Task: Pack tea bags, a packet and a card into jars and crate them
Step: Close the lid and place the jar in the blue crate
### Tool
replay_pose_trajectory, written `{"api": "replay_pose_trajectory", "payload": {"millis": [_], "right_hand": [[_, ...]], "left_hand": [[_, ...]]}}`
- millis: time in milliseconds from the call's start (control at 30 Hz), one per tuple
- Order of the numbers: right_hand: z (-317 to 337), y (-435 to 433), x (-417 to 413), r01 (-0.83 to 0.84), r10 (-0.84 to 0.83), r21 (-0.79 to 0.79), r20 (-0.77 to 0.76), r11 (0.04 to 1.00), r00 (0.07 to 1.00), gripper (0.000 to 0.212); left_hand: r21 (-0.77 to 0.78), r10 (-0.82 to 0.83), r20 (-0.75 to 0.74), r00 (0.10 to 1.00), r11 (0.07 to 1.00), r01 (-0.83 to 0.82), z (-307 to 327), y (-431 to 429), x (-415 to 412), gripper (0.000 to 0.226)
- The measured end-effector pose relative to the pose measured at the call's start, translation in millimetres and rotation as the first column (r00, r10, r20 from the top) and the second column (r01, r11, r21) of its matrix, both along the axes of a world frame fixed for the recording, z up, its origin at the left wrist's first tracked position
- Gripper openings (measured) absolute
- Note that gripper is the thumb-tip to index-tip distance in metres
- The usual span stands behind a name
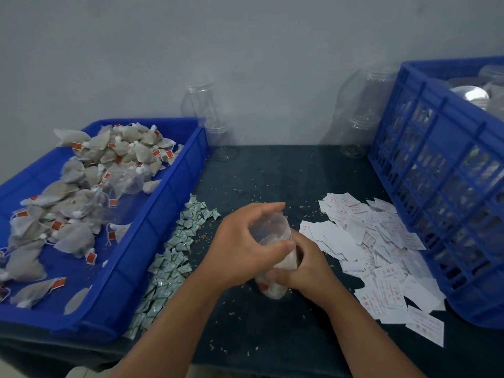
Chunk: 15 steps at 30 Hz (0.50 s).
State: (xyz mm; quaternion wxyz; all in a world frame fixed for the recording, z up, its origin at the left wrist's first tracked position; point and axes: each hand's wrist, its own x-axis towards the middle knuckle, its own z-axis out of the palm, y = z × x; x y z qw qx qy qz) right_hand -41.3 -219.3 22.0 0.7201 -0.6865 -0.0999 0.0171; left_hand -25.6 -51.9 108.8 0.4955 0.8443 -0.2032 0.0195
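Tray: a blue tray (152, 214) is sitting at the left of the bench (272, 336), its near-left corner running out of my view.
Tea bags: tea bags (68, 214) are lying heaped in the tray. I am making out something clear among them but cannot tell what it is.
Packets: green-and-white packets (174, 249) are trailing along the tray's right wall, their print too small to read.
Back jars: empty jars (215, 126) are standing by the wall, blurring into it.
Left hand: my left hand (245, 246) is gripping the jar's upper end, its fingers hiding part of the mouth.
Jar: the jar (275, 241) is leaning between both hands at mid-bench, with bags and an orange tag showing through. Its base is hidden.
Right hand: my right hand (305, 271) is clasping the jar's lower part.
Cards: white cards (381, 255) with red print are spreading up to the crate, their text unreadable.
Crate: a blue crate (441, 186) is standing at the right, cut off by the edge, with clear jars showing dimly inside.
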Motion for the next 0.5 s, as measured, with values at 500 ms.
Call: {"api": "replay_pose_trajectory", "payload": {"millis": [500], "right_hand": [[21,9,5,0.302,-0.317,-0.172,-0.071,0.938,0.946,0.072]], "left_hand": [[-0.264,0.083,-0.095,0.992,0.959,-0.105,-35,4,-16,0.056]]}}
